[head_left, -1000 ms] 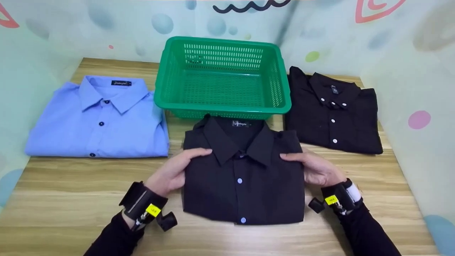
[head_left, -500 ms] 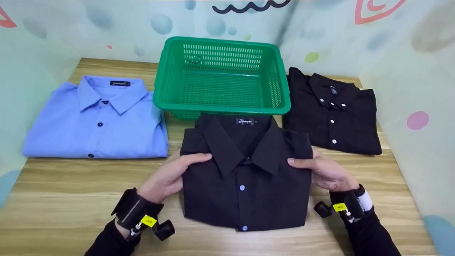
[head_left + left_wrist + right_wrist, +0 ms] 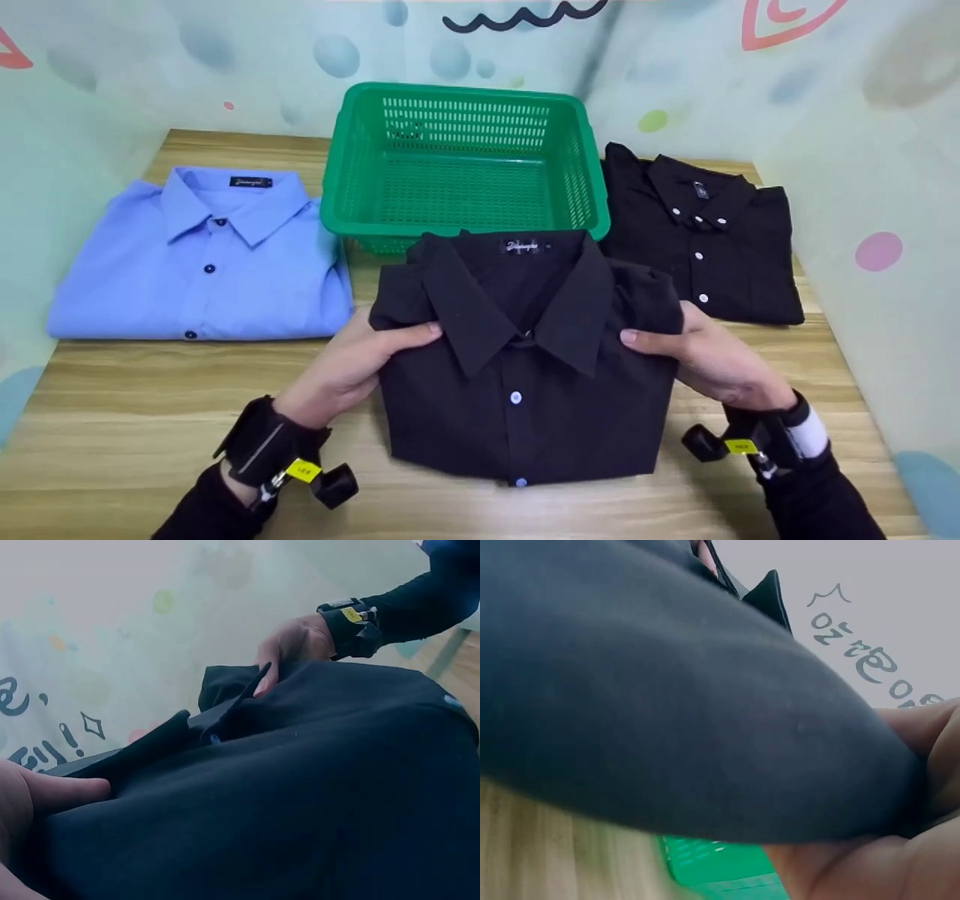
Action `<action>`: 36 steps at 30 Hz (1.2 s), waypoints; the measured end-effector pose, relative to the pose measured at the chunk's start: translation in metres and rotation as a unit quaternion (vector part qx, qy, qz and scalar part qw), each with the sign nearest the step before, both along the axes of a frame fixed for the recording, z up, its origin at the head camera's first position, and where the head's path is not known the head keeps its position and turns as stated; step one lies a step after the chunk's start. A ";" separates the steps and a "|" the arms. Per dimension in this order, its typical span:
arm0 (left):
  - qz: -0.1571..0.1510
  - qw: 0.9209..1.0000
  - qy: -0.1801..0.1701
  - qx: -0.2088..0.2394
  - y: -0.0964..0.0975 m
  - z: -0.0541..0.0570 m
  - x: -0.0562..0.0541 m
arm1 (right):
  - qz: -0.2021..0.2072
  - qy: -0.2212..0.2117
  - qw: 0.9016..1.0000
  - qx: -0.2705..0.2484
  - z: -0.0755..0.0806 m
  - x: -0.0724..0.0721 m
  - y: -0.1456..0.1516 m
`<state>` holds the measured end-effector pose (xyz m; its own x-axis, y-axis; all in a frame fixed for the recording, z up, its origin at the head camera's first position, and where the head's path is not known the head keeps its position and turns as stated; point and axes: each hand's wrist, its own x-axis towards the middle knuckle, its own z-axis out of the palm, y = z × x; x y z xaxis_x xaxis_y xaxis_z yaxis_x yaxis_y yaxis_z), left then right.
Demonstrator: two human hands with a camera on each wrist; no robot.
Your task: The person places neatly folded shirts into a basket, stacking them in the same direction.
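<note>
A folded black shirt (image 3: 585,420) with pale buttons and a collar label is held up above the table in both hands. My left hand (image 3: 352,367) grips its left shoulder side, thumb on top beside the collar and the other fingers hidden beneath. At the opposite shoulder my right hand (image 3: 724,360) grips it the same way. In the right wrist view the shirt's underside (image 3: 667,705) bows downward, with the right hand (image 3: 885,862) clasping its edge from above and below. The left wrist view shows the shirt front (image 3: 300,795) slanting between both hands.
Behind the held shirt stands an empty green slotted basket (image 3: 465,225), its near rim partly overlapped by the collar. A folded blue shirt (image 3: 262,292) lies on the left, another folded black shirt (image 3: 667,262) on the right. Patterned walls (image 3: 885,120) enclose the wooden table (image 3: 172,420).
Both hands have raised the black shirt off the table toward the camera; it looks larger and its collar now overlaps the basket. The hands have spread slightly apart.
</note>
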<state>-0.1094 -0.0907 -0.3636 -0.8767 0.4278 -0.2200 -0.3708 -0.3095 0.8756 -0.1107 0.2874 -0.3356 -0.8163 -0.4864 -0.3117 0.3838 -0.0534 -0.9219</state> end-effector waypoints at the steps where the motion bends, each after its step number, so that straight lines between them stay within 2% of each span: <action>1: -0.003 1.000 0.005 -0.003 0.000 0.003 0.001 | 0.002 0.003 1.000 0.004 0.003 0.001 0.001; 4: -0.006 1.000 0.024 -0.009 0.000 0.010 0.003 | 0.002 0.016 1.000 0.006 0.012 0.002 0.002; 7: 0.000 0.999 0.041 -0.022 -0.001 0.019 0.000 | -0.003 0.029 1.000 0.001 0.020 -0.002 0.002; 13: 0.024 0.997 0.062 -0.042 -0.005 0.037 -0.019 | -0.017 0.041 0.998 -0.042 0.029 -0.027 -0.003; 15: 0.034 0.996 0.064 -0.047 -0.006 0.041 -0.028 | -0.033 0.044 0.998 -0.043 0.031 -0.037 -0.006; 18: 0.052 0.995 0.063 -0.055 -0.004 0.046 -0.044 | -0.075 0.041 0.996 -0.014 0.032 -0.052 -0.014; 22: 0.075 0.993 0.045 -0.073 -0.001 0.053 -0.069 | -0.128 0.027 0.991 0.022 0.036 -0.073 -0.025; 25: 0.088 0.991 0.034 -0.094 0.000 0.061 -0.087 | -0.154 0.034 0.986 0.050 0.040 -0.090 -0.033; 31: 0.108 0.979 0.039 -0.168 -0.002 0.073 -0.121 | -0.183 0.049 0.976 0.109 0.049 -0.123 -0.044; 36: 0.108 0.967 0.032 -0.228 -0.004 0.083 -0.142 | -0.191 0.029 0.970 0.146 0.058 -0.147 -0.051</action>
<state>-0.2515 -0.0944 -0.2805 -0.9530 0.1040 -0.2844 -0.2807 0.0493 0.9585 -0.2572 0.2360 -0.2771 -0.9399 -0.0430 -0.3387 0.3343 0.0853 -0.9386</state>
